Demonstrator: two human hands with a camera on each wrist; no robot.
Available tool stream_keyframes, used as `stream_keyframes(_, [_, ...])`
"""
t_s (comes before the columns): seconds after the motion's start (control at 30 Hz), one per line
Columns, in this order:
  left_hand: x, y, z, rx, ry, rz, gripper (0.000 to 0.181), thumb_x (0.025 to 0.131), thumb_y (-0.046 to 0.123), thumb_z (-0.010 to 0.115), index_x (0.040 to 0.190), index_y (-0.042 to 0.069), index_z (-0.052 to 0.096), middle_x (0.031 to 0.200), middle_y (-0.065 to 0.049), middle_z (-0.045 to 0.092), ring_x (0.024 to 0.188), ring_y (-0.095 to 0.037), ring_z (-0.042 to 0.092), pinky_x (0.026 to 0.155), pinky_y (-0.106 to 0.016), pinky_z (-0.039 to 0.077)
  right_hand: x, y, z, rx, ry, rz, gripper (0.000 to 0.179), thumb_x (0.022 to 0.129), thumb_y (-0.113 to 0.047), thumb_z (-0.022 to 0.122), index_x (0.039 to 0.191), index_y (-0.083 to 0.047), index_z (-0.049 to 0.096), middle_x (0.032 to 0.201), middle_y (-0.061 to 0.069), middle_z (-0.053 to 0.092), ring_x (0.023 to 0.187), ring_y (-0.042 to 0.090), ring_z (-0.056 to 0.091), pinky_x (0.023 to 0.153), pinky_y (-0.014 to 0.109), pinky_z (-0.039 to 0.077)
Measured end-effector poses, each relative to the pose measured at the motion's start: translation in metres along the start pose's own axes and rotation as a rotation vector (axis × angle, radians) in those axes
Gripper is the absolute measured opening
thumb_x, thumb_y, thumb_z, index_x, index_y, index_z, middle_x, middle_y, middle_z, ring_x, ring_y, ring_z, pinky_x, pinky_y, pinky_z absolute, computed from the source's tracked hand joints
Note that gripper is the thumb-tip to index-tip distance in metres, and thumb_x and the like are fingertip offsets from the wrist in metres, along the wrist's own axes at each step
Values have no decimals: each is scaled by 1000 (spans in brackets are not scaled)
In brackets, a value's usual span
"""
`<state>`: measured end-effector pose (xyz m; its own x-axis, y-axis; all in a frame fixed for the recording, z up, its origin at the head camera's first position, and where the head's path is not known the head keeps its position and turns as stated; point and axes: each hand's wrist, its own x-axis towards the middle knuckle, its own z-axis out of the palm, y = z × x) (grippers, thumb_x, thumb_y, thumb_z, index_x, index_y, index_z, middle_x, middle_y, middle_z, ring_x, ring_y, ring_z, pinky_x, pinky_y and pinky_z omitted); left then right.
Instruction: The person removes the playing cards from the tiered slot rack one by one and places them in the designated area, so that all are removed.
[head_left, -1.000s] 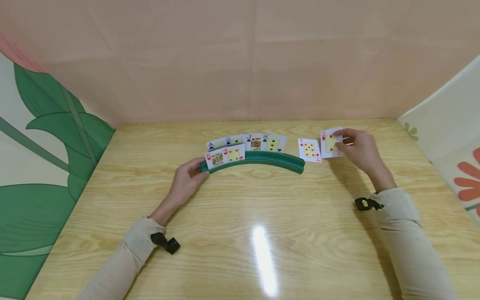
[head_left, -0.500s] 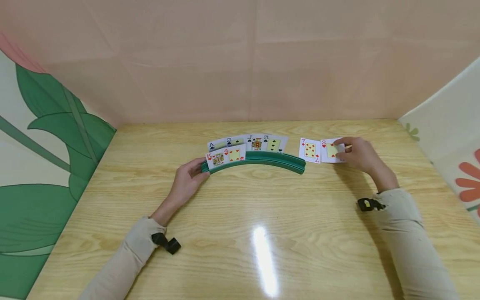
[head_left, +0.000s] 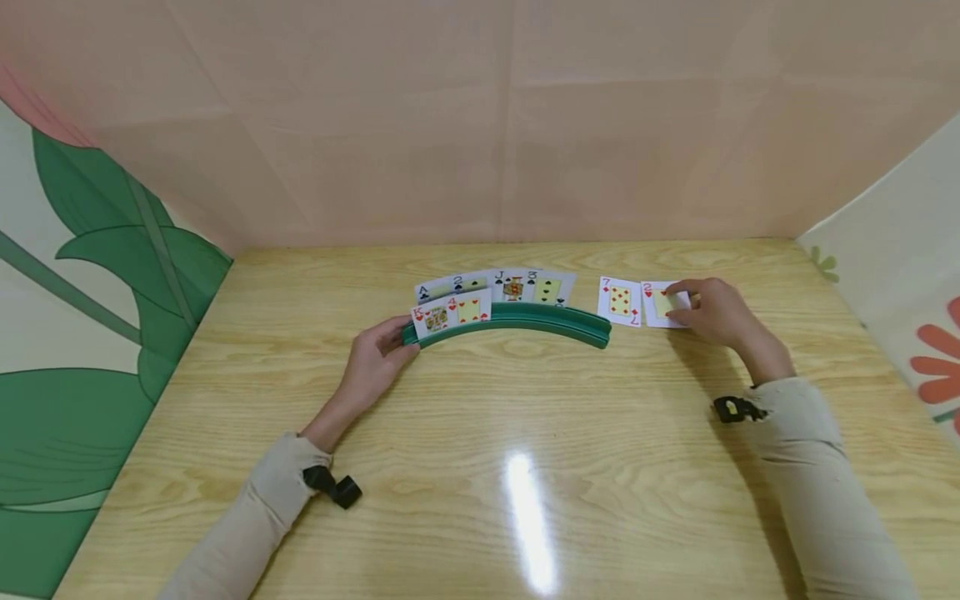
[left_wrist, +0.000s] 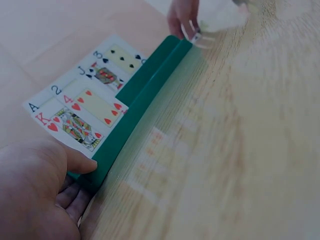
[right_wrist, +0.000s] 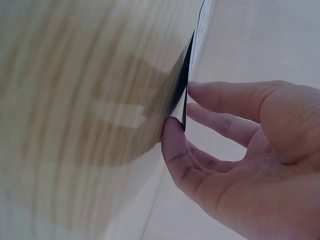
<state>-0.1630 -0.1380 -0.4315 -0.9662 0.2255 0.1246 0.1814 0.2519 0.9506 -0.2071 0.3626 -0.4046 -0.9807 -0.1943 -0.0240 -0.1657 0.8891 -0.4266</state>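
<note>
Head view: green rack (head_left: 546, 317), long axis left-right, ends bowed nearward. Left hand (head_left: 371, 358) pinches its left end; right hand (head_left: 716, 313) pinches two of hearts (head_left: 655, 305).

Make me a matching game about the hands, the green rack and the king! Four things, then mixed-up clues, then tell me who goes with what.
1. card rack
2. left hand
3. right hand
4. king of hearts

A. pinching the 2 of hearts
B. in the front row, beside the 4 of hearts
C. green and curved
D. gripping one end of the rack

Pairs: 1-C, 2-D, 3-A, 4-B
</note>
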Motion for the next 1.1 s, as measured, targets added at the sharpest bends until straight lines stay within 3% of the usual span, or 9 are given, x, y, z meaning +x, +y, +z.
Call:
stream_keyframes(0.1, [0,1,0,1,-2,-6,41,93,-7,63,133,-9,56,133,-27,59,125,-35,57,104,-44,47,1,0,2,-12,7,-34,39,90,-8,70,123,11,61,86,26,61,72,29,50,60,34,37])
stream_keyframes(0.2, [-1,2,0,4,-3,-8,41,93,-7,63,134,-9,56,133,-27,58,125,-35,57,104,-44,48,1,0,3,-26,24,-67,38,88,-6,72,121,11,62,69,12,51,63,21,41,56,32,31])
stream_keyframes(0.33, [-2,5,0,12,-3,-2,42,93,-7,64,134,-9,55,133,-27,58,124,-36,57,104,-44,48,1,0,3,-43,30,-82,38,87,-4,72,121,11,62,62,3,41,61,20,38,55,31,30])
stream_keyframes(0.47, [-1,3,0,16,-5,9,42,93,-7,63,134,-10,55,133,-27,58,124,-36,57,104,-45,48,1,0,3,-58,20,-75,39,88,-4,71,122,11,61,68,11,50,73,30,45,61,36,33])
stream_keyframes(0.7, [7,-28,0,8,7,19,43,94,-4,64,136,-5,56,134,-24,59,124,-33,57,104,-43,48,1,1,6,-68,28,-84,39,87,-4,70,122,10,62,76,18,57,81,35,49,65,39,36])
stream_keyframes(0.77, [7,-30,0,11,10,26,42,93,-3,65,135,-3,57,133,-21,60,124,-30,58,103,-41,49,2,1,6,-70,39,-89,38,86,-3,70,122,10,62,77,18,58,82,36,49,66,40,37])
stream_keyframes(0.97, [8,-30,1,18,21,31,41,93,-3,66,134,-1,59,133,-19,61,123,-28,59,103,-39,49,0,-1,5,-66,36,-88,38,87,-3,69,122,11,62,87,27,59,87,40,50,68,43,39])
stream_keyframes(1.1, [4,-16,1,18,11,21,42,93,-6,64,134,-6,56,133,-24,59,124,-33,58,104,-43,48,0,-1,4,-68,24,-81,39,88,-4,69,122,12,60,89,27,59,87,40,50,68,44,39])
